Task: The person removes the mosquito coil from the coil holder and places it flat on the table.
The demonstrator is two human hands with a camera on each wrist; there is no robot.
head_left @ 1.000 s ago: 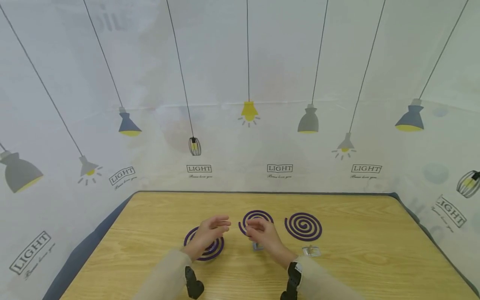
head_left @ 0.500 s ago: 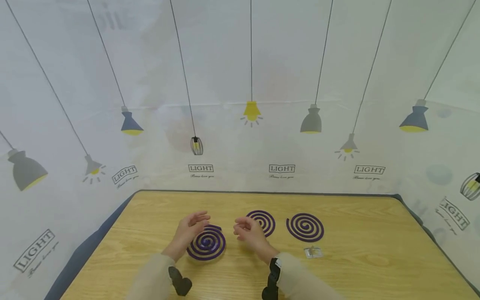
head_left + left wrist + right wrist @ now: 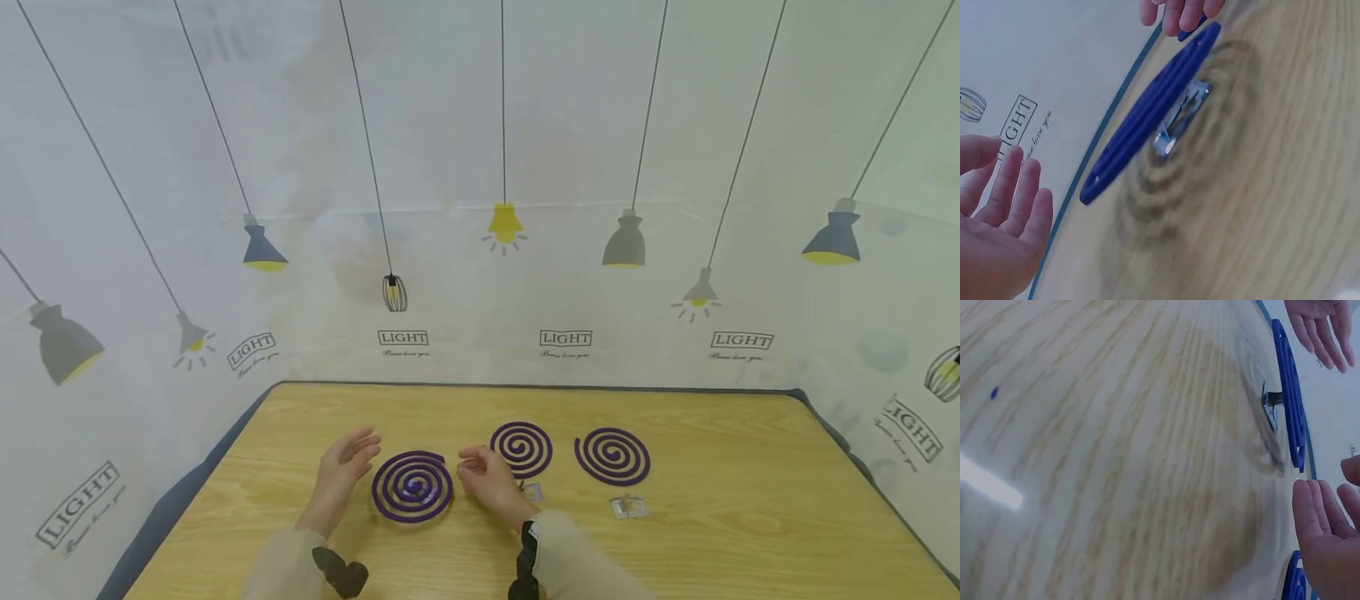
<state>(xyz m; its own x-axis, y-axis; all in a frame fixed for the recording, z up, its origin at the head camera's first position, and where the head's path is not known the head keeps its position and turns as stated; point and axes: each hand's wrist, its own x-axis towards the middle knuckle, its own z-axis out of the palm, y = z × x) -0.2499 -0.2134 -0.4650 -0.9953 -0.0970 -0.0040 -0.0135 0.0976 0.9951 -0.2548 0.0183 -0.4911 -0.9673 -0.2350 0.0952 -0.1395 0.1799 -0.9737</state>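
A purple mosquito coil (image 3: 414,487) sits raised above the wooden table on a small metal stand (image 3: 1182,119), its disc level and its shadow below. My left hand (image 3: 341,477) is to the left of this coil, fingers relaxed and apart from it. On the other side my right hand (image 3: 491,485) has loosely bent fingers near the coil's right edge, holding nothing. Seen from the right wrist, the raised coil (image 3: 1291,400) stands between both hands, with the stand under its middle.
Two more purple coils, a middle one (image 3: 521,450) and a right one (image 3: 612,456), lie flat on the table (image 3: 720,467). A metal stand (image 3: 532,492) is partly behind my right hand; another stand (image 3: 630,506) lies farther right. A printed wall (image 3: 480,367) borders the table.
My left hand has moved left off the coil, and my right hand has shifted left, uncovering the middle coil. The raised coil stays in place.
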